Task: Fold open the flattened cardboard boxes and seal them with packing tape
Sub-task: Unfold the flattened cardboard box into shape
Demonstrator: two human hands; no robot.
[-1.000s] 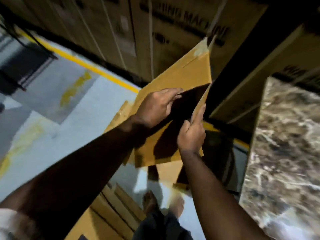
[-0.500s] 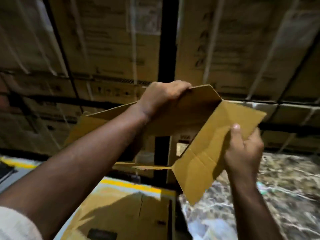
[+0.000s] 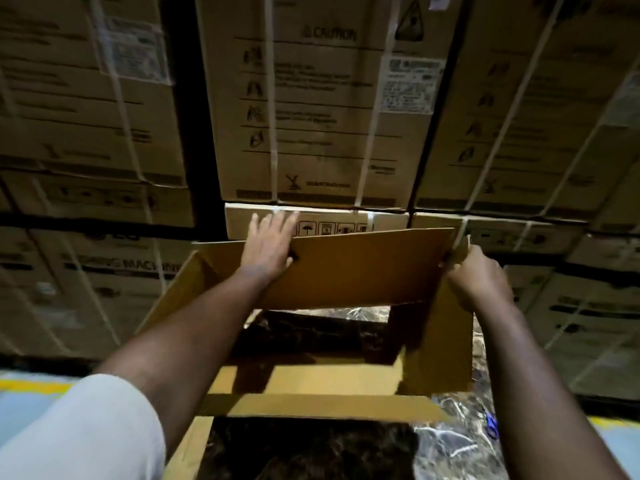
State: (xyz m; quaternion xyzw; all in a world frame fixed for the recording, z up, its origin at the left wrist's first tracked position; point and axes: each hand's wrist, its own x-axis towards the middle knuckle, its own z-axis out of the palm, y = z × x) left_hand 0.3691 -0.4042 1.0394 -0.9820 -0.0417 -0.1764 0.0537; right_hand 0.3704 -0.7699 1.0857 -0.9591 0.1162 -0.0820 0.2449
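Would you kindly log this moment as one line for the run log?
step: opening box | left hand: flat on far panel of cardboard box | right hand: grips right corner | tape: unseen

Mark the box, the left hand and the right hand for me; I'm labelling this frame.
box [image 3: 363,268]: head view, on the far panel's inner face.
left hand [image 3: 268,245]: head view, on the back of the hand, flat against the far panel.
right hand [image 3: 478,275]: head view, on the back of the hand, at the box's right corner.

I can't make out my right grip's [image 3: 479,275] fingertips behind the box corner [image 3: 457,251], and the small blue thing [image 3: 491,425] below it is blurred.
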